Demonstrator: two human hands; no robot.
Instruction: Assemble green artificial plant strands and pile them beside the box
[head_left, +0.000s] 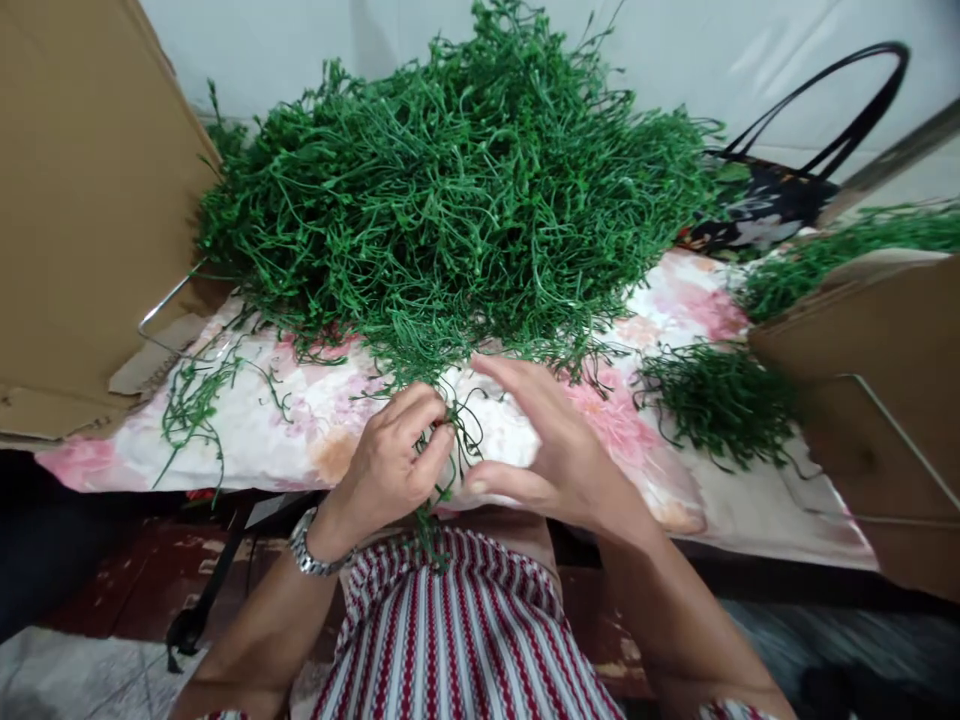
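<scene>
A large heap of thin green stems [465, 190] covers the back of the floral cloth [300, 440]. At the front middle, my left hand [401, 450] is closed on a few green stems, whose lower ends hang down over the striped garment. My right hand [532, 435] is just to the right, thumb and fingers spread apart, with nothing held between them. Some thin dark stems stick out of the left hand toward it. A smaller dark green pile [720, 400] lies on the right part of the cloth, and some loose stems [199, 400] lie on the left.
A tall cardboard piece [90, 200] with a bent wire stands at the left. Another cardboard piece [862, 420], also with wire, is at the right, more green stems [847, 250] behind it. A dark floral bag [772, 205] with black handles sits at the back right against the pale wall.
</scene>
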